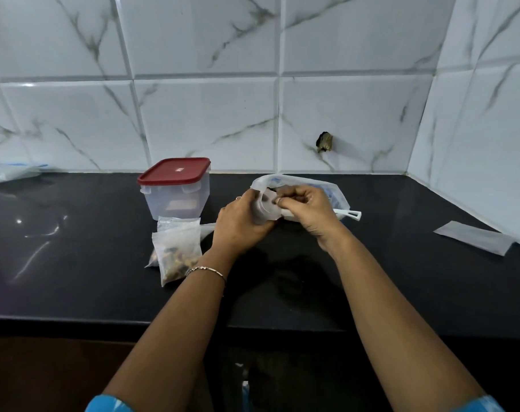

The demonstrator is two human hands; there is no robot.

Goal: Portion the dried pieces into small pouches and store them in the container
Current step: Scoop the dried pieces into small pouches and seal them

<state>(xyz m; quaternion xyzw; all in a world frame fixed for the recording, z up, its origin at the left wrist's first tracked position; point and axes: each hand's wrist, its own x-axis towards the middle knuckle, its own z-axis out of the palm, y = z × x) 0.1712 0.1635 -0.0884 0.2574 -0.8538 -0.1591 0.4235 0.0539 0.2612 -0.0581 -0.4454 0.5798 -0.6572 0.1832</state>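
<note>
Blue sleeve (110, 404) nearest; left hand (240, 226) grips a small pouch (266, 209), right hand (309, 212) pinches its rim, bag (309, 180) behind; filled pouches (178, 251) before red-lidded container (163, 200)

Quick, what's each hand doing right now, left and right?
Left hand: closed, fingers curled round the small pouch.
Right hand: closed, fingertips pinching the mouth of the same pouch.

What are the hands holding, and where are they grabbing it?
The left hand grips a small clear pouch round its side. The right hand pinches the pouch's open top edge.
</note>
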